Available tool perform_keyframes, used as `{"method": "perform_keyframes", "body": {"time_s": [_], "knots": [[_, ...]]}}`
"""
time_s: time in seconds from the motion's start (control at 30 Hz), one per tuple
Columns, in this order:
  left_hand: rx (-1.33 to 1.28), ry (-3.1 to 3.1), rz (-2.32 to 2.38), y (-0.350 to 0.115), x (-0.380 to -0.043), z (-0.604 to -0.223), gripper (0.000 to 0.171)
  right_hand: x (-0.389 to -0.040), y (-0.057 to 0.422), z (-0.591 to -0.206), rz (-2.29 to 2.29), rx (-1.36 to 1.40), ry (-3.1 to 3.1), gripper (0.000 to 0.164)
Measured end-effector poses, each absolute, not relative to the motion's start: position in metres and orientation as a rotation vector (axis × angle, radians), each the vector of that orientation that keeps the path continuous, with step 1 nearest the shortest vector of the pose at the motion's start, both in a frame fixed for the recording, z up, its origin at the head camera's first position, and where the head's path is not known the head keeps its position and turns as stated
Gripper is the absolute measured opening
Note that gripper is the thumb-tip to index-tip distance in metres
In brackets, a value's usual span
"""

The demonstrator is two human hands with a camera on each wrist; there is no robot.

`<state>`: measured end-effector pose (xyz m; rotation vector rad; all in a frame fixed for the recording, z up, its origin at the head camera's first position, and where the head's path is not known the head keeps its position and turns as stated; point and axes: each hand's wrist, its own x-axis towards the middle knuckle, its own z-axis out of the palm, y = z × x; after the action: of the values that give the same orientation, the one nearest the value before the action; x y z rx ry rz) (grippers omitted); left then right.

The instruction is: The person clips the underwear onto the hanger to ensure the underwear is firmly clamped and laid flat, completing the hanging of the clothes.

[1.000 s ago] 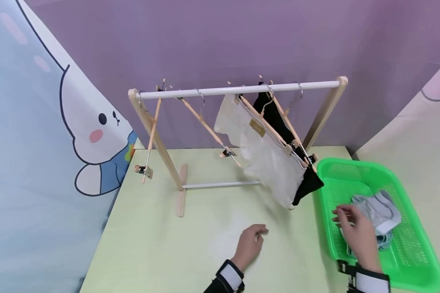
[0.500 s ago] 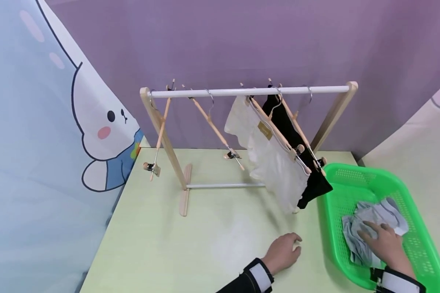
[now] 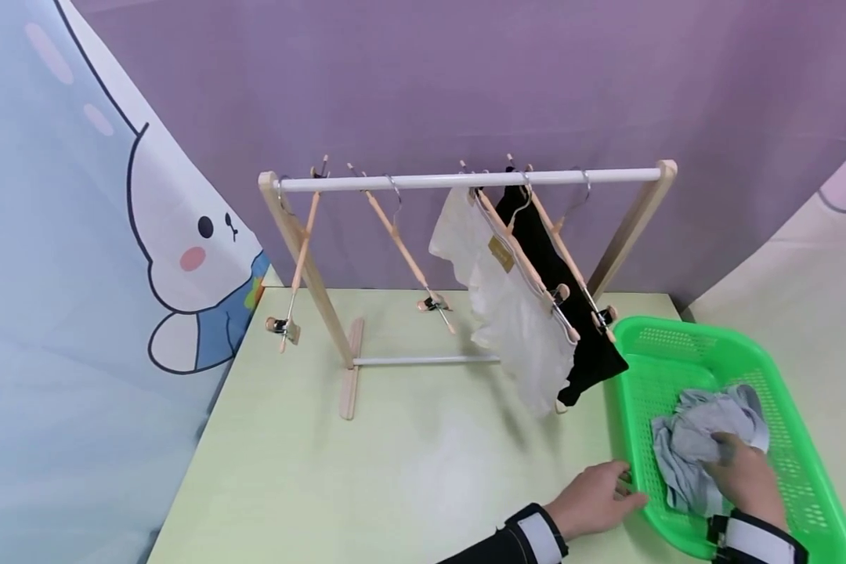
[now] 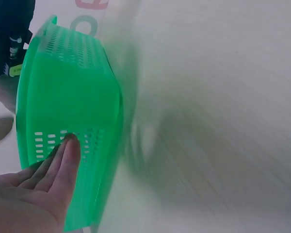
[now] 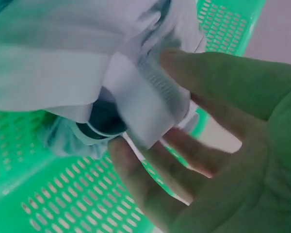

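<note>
In the head view, grey underpants (image 3: 705,431) lie crumpled in the green plastic basket (image 3: 729,333). My right hand (image 3: 747,482) reaches into the basket and grips their edge. The right wrist view has the thumb on a pale waistband (image 5: 145,107), with fingertips (image 5: 121,148) below its edge. A darker band shows under the fold. My left hand (image 3: 595,497) is at the basket's near left side, fingers extended. In the left wrist view its fingertips (image 4: 72,141) are against or very near the perforated wall; I cannot tell whether they touch.
A small rack with a white rail (image 3: 423,182) stands at the table's back. A white garment (image 3: 515,313) and a black garment (image 3: 585,345) hang on it from clip hangers. Two bare wooden hangers (image 3: 402,247) hang further left. A purple backdrop (image 3: 423,78) rises behind.
My right hand has come from above the basket down onto the grey underpants and taken their edge. My left hand has moved right across the table to the basket's side.
</note>
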<state>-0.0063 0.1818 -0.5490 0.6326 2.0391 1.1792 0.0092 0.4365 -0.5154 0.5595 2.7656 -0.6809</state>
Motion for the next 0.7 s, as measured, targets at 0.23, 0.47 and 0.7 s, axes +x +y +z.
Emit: {"method": "perform_keyframes", "body": {"time_s": [0.23, 0.47, 0.7], "knots": [[0.572, 1.963, 1.294, 0.186, -0.002, -0.548, 0.050, 0.008, 0.436, -0.519, -0.712, 0.580, 2.766, 0.041], [0.213, 1.588, 1.675, 0.189, 0.008, -0.541, 0.031, 0.010, 0.432, -0.517, -0.746, 0.812, 2.860, 0.030], [0.184, 1.513, 1.715, 0.190, 0.008, -0.541, 0.031, 0.010, 0.428, -0.481, -0.788, 0.914, 3.183, 0.026]]}}
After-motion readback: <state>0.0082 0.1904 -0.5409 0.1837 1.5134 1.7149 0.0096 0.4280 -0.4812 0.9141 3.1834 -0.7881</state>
